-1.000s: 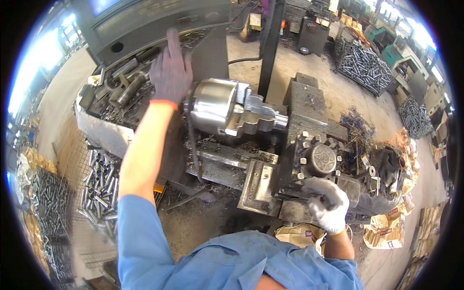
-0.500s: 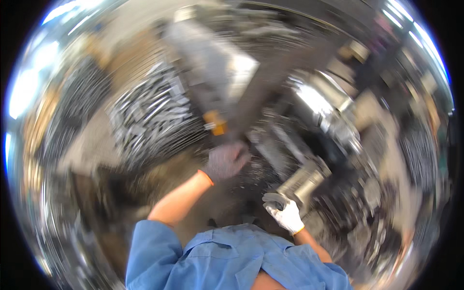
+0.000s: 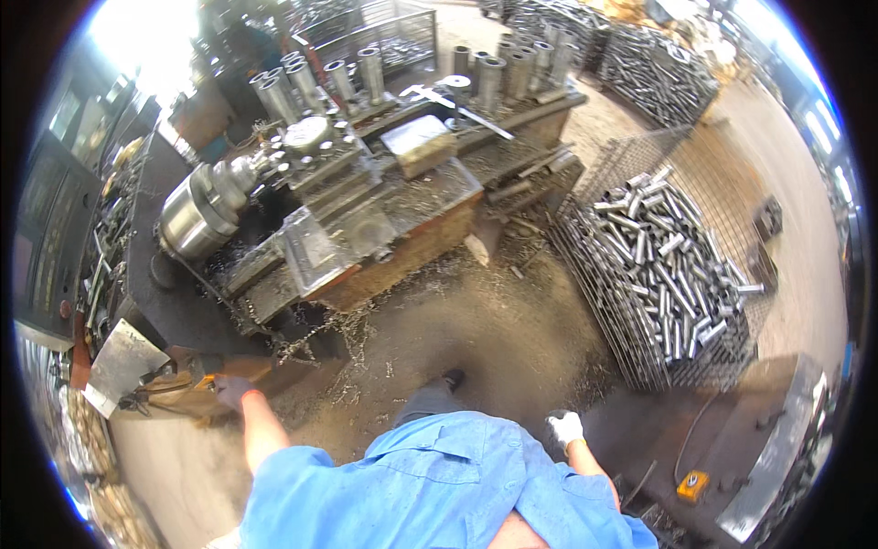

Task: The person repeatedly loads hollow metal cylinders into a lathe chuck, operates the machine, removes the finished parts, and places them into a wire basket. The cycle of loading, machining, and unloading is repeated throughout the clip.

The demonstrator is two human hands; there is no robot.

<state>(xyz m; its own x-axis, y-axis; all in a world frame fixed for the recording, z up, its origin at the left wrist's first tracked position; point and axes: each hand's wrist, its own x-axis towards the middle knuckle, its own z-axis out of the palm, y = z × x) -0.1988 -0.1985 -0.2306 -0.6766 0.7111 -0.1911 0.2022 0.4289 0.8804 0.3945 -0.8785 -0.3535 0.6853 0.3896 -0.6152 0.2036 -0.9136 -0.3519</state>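
One orange fitting [image 3: 208, 381]: low on the left, right at the tips of the left hand [image 3: 236, 392]; from where I stand, I can't tell touching from almost touching.
Left hand: gloved dark, arm out sideways; the fingers show too small and dim to say whether they are wide, narrow or wrapped around anything.
Right hand [image 3: 567, 427]: gloved white, low at the body's right, near a dark metal surface [image 3: 631, 416]; its fingers seem loosely bent, though any gap or grip escapes me.
Reach: the left one looks all but complete, I'd judge; neither hand is on the lathe [image 3: 402, 242] or its chuck [image 3: 197, 220].
Tubes: several steel tubes [image 3: 370, 75] stand upright at the lathe, and a jumbled heap [image 3: 668, 265] lies in the mesh basket [image 3: 594, 311]; which are finished and which are left, I can't judge.
Lathe top: a caliper [image 3: 485, 123] and a bright block [image 3: 418, 145] lie near the upright tubes.
Edges: a pale plate [image 3: 126, 366] just beyond the orange fitting, the basket's wire wall across to the right, a yellow box [image 3: 693, 486] with its cable farther right than the right hand.
Floor [image 3: 485, 302]: chip-strewn, spreading between lathe and basket, roomy enough, I'd say, for turning.
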